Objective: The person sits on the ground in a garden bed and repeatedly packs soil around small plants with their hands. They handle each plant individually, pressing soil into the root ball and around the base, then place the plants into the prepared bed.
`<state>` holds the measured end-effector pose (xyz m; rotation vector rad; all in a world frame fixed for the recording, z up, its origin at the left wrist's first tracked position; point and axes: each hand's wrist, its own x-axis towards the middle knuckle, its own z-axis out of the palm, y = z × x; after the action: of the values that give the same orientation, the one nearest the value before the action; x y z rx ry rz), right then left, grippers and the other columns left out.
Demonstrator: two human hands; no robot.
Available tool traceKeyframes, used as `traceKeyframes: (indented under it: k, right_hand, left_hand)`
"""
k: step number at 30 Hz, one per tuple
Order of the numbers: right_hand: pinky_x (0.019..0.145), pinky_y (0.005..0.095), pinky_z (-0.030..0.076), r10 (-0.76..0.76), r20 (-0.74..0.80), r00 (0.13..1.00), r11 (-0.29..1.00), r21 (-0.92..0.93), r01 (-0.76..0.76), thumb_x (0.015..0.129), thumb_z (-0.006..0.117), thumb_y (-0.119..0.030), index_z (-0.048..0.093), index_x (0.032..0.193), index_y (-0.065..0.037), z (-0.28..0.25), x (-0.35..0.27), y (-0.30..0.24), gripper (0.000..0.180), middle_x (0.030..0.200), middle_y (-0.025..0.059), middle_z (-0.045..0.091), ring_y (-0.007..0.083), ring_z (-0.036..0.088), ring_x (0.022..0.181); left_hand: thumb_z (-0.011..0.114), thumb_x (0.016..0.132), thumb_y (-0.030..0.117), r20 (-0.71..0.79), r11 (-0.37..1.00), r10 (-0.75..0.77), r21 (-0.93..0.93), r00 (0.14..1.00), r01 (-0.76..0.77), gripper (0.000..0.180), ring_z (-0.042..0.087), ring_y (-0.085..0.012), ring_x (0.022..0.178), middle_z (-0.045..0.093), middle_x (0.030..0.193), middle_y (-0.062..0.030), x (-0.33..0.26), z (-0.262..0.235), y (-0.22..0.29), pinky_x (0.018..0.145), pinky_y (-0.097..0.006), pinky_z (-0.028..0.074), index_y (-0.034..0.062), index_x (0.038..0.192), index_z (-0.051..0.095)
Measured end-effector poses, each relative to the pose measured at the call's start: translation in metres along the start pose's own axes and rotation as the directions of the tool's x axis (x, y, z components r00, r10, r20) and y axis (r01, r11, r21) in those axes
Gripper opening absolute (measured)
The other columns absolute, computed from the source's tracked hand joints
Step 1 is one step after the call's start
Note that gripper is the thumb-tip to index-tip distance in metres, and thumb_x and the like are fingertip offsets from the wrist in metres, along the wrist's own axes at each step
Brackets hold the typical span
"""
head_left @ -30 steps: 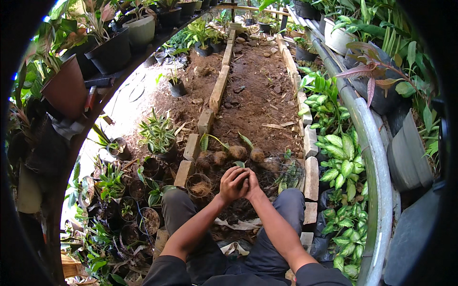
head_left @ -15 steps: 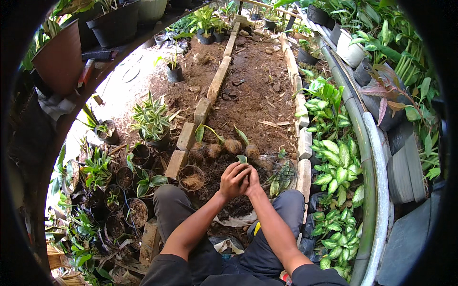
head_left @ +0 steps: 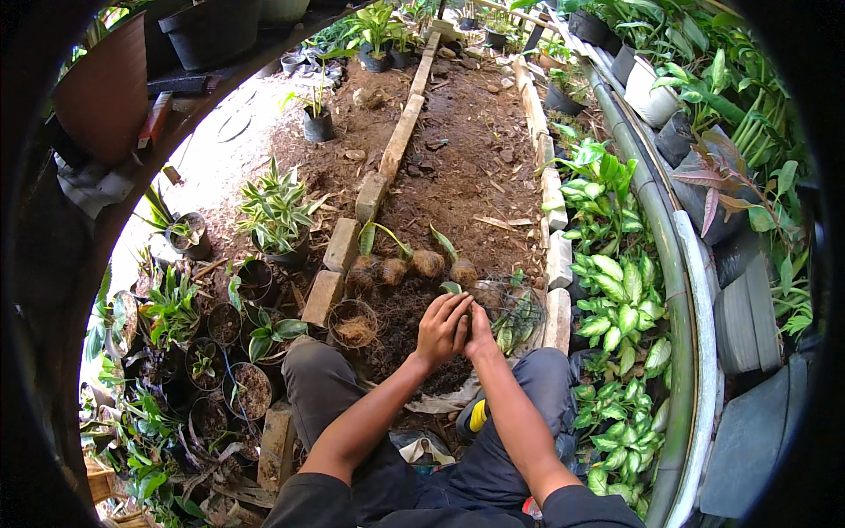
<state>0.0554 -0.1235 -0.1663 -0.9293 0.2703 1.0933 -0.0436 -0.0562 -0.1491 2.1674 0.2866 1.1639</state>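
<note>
I see my left hand [head_left: 443, 327] and right hand [head_left: 476, 331] cupped together around a small seedling [head_left: 451, 288], one green leaf poking above the fingers, over the dark soil [head_left: 400, 330].

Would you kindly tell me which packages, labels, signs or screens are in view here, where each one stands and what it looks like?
None can be made out: no package, label, sign or screen shows in this garden view.
Only plain containers stand about: black plastic pots at lower left, a white pot at upper right.
The left hand and right hand meet over a small plant.
</note>
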Motion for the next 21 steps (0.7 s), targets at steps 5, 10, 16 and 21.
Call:
traceKeyframes:
  k: [5, 10, 16, 21]
  right_hand:
    - [0.069, 0.0335, 0.057, 0.003, 0.175, 0.985, 0.996, 0.091, -0.019, 0.101, 0.043, -0.036, 0.063, 0.095, -0.015, -0.026, 0.017, 0.006, 0.029, 0.092, 0.0029, 0.066, 0.017, 0.066, 0.078]
    - [0.07, 0.0333, 0.056, 0.009, 0.221, 0.975, 0.989, 0.145, -0.042, 0.1, 0.043, -0.033, 0.063, 0.091, -0.015, -0.064, 0.036, 0.01, 0.028, 0.088, 0.0027, 0.065, 0.0164, 0.065, 0.077]
    - [0.068, 0.031, 0.052, -0.073, 0.207, 0.976, 0.991, 0.126, 0.047, 0.1, 0.041, -0.032, 0.06, 0.078, -0.016, -0.094, 0.052, 0.011, 0.033, 0.077, 0.001, 0.062, 0.0149, 0.062, 0.073]
    - [0.069, 0.0312, 0.052, -0.136, 0.286, 0.949, 0.991, 0.046, 0.128, 0.101, 0.039, -0.031, 0.059, 0.08, -0.015, -0.094, 0.046, 0.008, 0.033, 0.082, 0.0015, 0.062, 0.016, 0.061, 0.078]
  left_hand:
    - [0.059, 0.086, 0.015, -0.016, 1.0, 0.011, -0.013, 1.0, -0.011, 0.031, 0.061, -0.037, 0.111, 0.067, 0.115, -0.0143, -0.001, 0.004, 0.002, 0.1, -0.048, 0.048, 0.0042, 0.113, 0.069]
    - [0.067, 0.08, 0.023, 0.034, 0.998, 0.027, -0.054, 0.999, -0.025, 0.033, 0.061, -0.034, 0.109, 0.068, 0.112, -0.0113, 0.0, 0.005, -0.005, 0.099, -0.046, 0.048, 0.0054, 0.108, 0.069]
    - [0.067, 0.077, 0.02, 0.016, 0.991, 0.081, -0.112, 0.997, -0.079, 0.031, 0.063, -0.0344, 0.104, 0.069, 0.108, -0.0117, -0.006, 0.012, -0.007, 0.097, -0.046, 0.049, 0.0049, 0.104, 0.07]
    - [0.066, 0.078, 0.02, 0.003, 0.989, 0.093, -0.117, 0.996, -0.092, 0.031, 0.063, -0.0343, 0.104, 0.068, 0.109, -0.0122, -0.01, 0.018, -0.008, 0.097, -0.046, 0.049, 0.0044, 0.104, 0.07]
